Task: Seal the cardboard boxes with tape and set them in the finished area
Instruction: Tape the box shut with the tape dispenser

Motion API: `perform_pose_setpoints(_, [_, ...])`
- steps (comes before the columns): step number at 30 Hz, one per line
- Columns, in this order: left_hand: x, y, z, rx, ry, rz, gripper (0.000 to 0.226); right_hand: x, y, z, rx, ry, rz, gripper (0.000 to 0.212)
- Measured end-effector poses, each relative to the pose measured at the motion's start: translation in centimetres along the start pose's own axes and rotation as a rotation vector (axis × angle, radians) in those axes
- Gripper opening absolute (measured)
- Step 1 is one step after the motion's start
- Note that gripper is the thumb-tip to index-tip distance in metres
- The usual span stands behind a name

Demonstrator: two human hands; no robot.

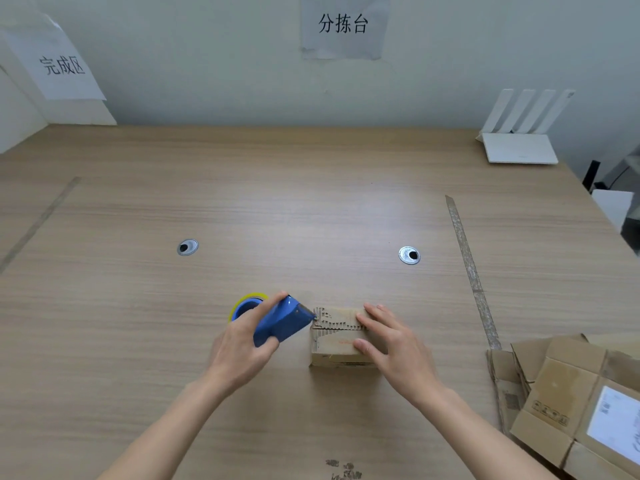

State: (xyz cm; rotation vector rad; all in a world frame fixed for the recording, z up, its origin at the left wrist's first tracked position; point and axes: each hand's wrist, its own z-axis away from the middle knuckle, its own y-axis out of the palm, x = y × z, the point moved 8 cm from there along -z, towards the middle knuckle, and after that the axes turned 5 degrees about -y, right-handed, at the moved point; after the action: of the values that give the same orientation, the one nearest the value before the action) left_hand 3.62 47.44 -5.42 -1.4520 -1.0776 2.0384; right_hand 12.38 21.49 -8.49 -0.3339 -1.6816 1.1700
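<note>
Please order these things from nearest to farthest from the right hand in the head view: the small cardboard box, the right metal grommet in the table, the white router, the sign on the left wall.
1. small cardboard box: under the right hand, touching it.
2. right metal grommet: just beyond the hand.
3. white router: far right corner.
4. sign on the left wall: far left.

Wooden table [311,202], pale wall [207,64], two paper signs [343,26]
</note>
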Motion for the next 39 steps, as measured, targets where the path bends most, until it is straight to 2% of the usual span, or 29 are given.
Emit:
perform_pose_setpoints(5, [-3.4, -1.1, 0.7, 0.123, 0.174, -0.102, 0.072, 0.2, 0.1, 0.2, 0.008, 0.011, -0.01, 0.049])
perform_pose_setpoints(10, [-6.1, -1.4, 0.9, 0.149, 0.248, -0.126, 0.064, 0.9, -0.1, 0.0, -0.121, -0.1, 0.023, 0.04])
perform_pose_setpoints(16, [-8.6, 0.3, 0.5, 0.218, 0.304, -0.173, 0.062, 0.1, -0.2, -0.2, -0.059, -0.063, -0.239, 0.032])
perform_pose_setpoints(19, [-8.6, 0.5, 0.2, 0.212, 0.296, -0.176, 0.062, -0.3, -0.5, -0.3, 0.031, 0.074, -0.515, 0.033])
perform_pose_setpoints(21, [-8.6, 0.6, 0.0, 0.218, 0.291, -0.182, 0.062, -0.3, -0.7, -0.3, 0.09, 0.179, -0.686, 0.026])
perform_pose_setpoints(26, [-9.5, 0.7, -0.2, 0.217, 0.313, -0.253, 0.061, 0.1, -1.3, -0.6, 0.008, 0.182, -0.672, 0.013])
perform_pose_setpoints(32, [-10.8, 1.2, -0.8, 0.143, 0.399, -0.405, 0.063, -0.1, -1.5, -0.6, -0.021, 0.206, -0.48, 0.013])
perform_pose_setpoints(37, [-10.6, 0.6, -1.3, 0.108, 0.356, -0.539, 0.066, -2.6, -2.6, -0.2, -0.092, 0.298, -0.444, 0.014])
perform_pose_setpoints(39, [-10.1, 0.8, -1.3, 0.133, 0.337, -0.556, 0.063, -3.2, -2.6, 0.1, -0.063, 0.285, -0.388, 0.016])
